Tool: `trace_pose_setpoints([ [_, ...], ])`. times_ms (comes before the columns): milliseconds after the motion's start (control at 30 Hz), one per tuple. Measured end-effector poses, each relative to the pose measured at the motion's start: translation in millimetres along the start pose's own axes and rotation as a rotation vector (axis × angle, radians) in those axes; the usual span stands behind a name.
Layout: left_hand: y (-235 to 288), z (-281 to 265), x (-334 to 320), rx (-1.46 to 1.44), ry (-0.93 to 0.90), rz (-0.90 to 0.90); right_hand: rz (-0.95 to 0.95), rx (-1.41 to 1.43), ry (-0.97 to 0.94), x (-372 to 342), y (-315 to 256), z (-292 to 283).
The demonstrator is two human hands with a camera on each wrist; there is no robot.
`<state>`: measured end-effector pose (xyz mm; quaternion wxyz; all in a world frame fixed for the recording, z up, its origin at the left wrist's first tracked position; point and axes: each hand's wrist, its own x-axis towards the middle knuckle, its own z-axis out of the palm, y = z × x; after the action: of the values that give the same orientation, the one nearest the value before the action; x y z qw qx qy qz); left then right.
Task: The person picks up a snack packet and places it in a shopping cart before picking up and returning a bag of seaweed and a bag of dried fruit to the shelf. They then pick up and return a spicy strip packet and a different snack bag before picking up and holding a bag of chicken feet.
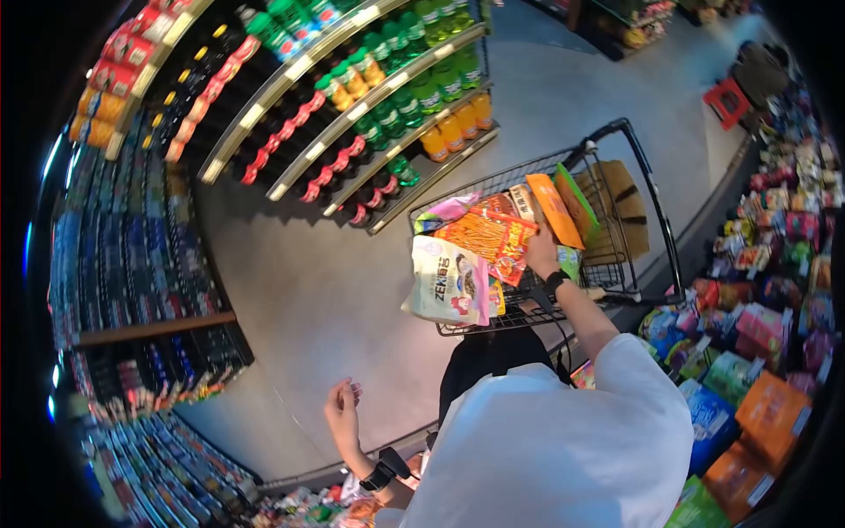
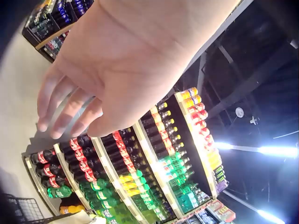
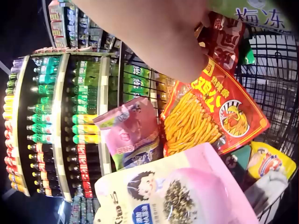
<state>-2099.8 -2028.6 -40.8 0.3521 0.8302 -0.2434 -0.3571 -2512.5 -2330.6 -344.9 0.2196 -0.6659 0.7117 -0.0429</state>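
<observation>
Red packet (image 1: 503, 242): pinched by right hand (image 1: 541, 253), in cart (image 1: 652, 176). Left hand (image 1: 343, 414): loosely open, empty, beside cart. Risk: pouch (image 1: 449, 280), overhanging cart rim, could slide out if nudged.

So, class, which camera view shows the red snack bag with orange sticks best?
The right wrist view: the red bag looks largest there, its bird emblem clear. The head view shows it smaller, in the cart; the left wrist view misses it.
</observation>
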Motion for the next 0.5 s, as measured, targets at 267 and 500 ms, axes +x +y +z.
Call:
trace_pose_setpoints([
  [267,-44.3,-5.7,-57.5,-0.112,0.173,-0.026,-0.458,0.137,0.039,68.7,119.9,82.5],
  [500,-90.4,-21.2,-74.1,-0.061,0.315,0.089,-0.44,0.416,0.168,22.0,-3.8,-49.1],
])
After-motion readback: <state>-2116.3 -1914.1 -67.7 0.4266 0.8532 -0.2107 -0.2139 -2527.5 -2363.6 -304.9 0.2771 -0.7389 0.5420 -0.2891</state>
